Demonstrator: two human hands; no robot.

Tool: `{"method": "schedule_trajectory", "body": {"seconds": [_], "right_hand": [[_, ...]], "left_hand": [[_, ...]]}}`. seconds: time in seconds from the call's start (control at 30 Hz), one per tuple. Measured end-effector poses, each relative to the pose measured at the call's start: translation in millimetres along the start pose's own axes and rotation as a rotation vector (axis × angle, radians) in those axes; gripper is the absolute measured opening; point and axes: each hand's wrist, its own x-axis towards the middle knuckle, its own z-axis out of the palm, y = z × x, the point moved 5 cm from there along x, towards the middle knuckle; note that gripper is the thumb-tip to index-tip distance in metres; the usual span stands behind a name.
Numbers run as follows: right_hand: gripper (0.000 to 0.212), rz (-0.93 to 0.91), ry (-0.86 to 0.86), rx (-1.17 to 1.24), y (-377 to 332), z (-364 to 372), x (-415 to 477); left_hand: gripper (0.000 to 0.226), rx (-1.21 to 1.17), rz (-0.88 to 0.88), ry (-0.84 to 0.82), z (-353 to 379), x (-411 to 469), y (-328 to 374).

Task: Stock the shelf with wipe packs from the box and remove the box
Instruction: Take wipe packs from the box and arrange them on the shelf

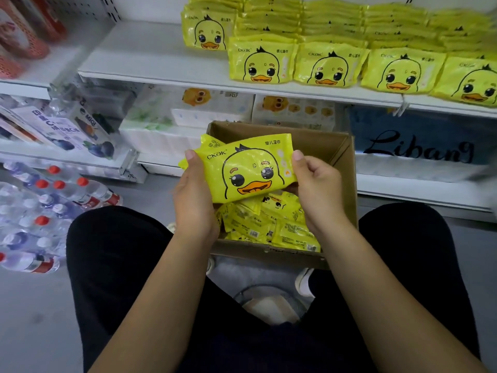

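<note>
The white shelf (pixel 150 60) crosses the top of the frame, its right half lined with yellow wipe packs (pixel 330 65). At centre the cardboard box (pixel 347 168) stands open between my knees, loose packs (pixel 269 224) inside. Over it I hold one pack (pixel 242 170) face up, left grip (pixel 193 192) clamped on its left end, right grip (pixel 317 184) on its right end.

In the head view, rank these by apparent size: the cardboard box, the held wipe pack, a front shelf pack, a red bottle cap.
1. cardboard box
2. held wipe pack
3. shelf pack: same design, so nearness may explain the difference
4. red bottle cap
</note>
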Motion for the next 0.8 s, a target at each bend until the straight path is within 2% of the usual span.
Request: {"method": "schedule_trajectory", "body": {"seconds": [0.13, 0.2, 0.27, 0.37, 0.43, 0.5, 0.57, 0.8], "right_hand": [[0.028, -0.071, 0.117, 0.02, -24.1, 10.9, 23.6], [0.03, -0.092, 0.12, 0.007, -36.9, 19.6, 34.3], [0.027, -0.079, 0.087, 0.023, -47.9, 29.6, 43.4], [0.019, -0.053, -0.066, 0.148, -63.3, 51.0, 50.9], [0.017, -0.073, -0.084, 0.152, -69.1, 61.6, 57.0], [0.016, -0.08, -0.062, 0.17, -73.6, 71.3, 64.6], [0.015, -0.052, -0.043, 0.248, -77.0, 81.7, 73.4], [0.012, -0.015, 0.065, 0.411, -82.5, 121.6, 97.9]], "left_hand": [[0.05, 0.046, -0.018, -0.112, 3.1, 9.9, 0.8], [0.044, 0.122, 0.03, -0.107, 1.9, 16.1, 4.9], [0.039, 0.15, 0.095, -0.09, 4.4, 23.5, 14.7], [0.043, 0.086, 0.132, -0.062, 9.0, 43.6, 35.1], [0.048, 0.064, 0.182, -0.038, 10.1, 64.6, 49.8], [0.063, 0.073, 0.256, -0.017, 12.0, 86.6, 62.0], [0.069, 0.09, 0.33, -0.004, 14.6, 106.0, 72.0], [0.063, 0.132, 0.394, -0.025, 28.5, 162.1, 99.9]]}}
